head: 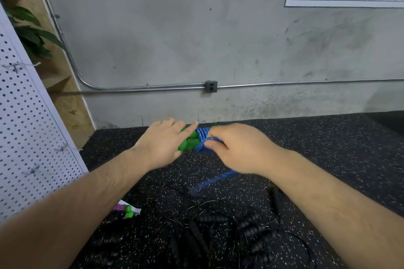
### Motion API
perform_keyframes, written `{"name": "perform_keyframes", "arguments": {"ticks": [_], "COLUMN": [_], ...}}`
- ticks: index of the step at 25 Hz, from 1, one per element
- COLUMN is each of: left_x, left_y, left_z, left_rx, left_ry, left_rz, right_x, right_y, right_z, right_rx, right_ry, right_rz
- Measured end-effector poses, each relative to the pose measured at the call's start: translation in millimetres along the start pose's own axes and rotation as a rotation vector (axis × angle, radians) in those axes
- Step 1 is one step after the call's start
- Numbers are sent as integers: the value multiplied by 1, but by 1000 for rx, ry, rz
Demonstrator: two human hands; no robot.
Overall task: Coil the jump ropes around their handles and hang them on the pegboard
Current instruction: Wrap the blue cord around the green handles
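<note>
A jump rope with green handles (189,142) and a blue cord (202,137) is held in front of me above the speckled black floor. My left hand (162,141) grips the green handles, index finger stretched along them. My right hand (235,147) pinches the blue cord, which is wound several times around the handles. A loose blue tail (213,180) trails down under my right wrist. The white pegboard (26,129) with metal hooks (63,148) stands at the left.
Several black jump ropes (229,225) lie tangled on the floor below my arms. Another green-handled rope with purple cord (125,211) lies near the pegboard's foot. A concrete wall with a conduit and outlet box (211,86) is close ahead.
</note>
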State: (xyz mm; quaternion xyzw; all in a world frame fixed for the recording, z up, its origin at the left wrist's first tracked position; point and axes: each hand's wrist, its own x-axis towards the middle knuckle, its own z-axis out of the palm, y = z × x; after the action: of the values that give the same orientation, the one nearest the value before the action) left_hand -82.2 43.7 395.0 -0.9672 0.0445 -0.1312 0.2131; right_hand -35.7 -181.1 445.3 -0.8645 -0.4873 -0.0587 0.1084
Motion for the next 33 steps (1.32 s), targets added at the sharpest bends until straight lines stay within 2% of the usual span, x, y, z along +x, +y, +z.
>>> {"name": "perform_keyframes", "arguments": {"ticks": [2, 4, 6, 8, 10, 12, 13, 14, 16, 20, 25, 28, 31, 33], "left_x": [-3, -5, -7, -11, -12, -7, -4, -1, 3, 9, 10, 2, -8, -13], "left_y": [9, 16, 23, 33, 41, 43, 41, 37, 25, 10, 11, 22, 39, 46], "left_z": [3, 1, -9, -24, -36, -43, -42, -39, -29, -13, -6, -11, -25, -36], "left_rx": [-23, -153, -396, -633, -748, -639, -548, -461, -331, -186, -80, -153, -234, -427], "left_ry": [105, 209, 257, 287, 312, 370, 389, 387, 321, 124, -3, 79, 212, 276], "left_rz": [171, 278, 273, 221, 159, 86, 33, -20, -83, -182, -120, 62, 248, 233], "right_x": [3, 5, 8, 9, 5, 2, 0, -2, -6, -13, -26, -17, 0, 6], "right_y": [19, 43, 60, 66, 61, 48, 36, 25, 9, -18, -28, -3, 40, 61], "right_z": [-10, -9, 0, 4, 8, 18, 26, 35, 55, 54, 0, -25, -13, -1], "right_rx": [-45, 65, 336, 733, 1125, 1013, 880, 736, 639, 554, 238, 29, 144, 517], "right_ry": [83, 106, 94, 61, -6, -86, -133, -108, -72, -137, -35, 108, 199, 159], "right_rz": [-15, 12, 56, 126, 297, 375, 366, 302, 145, 84, -14, 8, 26, 36]}}
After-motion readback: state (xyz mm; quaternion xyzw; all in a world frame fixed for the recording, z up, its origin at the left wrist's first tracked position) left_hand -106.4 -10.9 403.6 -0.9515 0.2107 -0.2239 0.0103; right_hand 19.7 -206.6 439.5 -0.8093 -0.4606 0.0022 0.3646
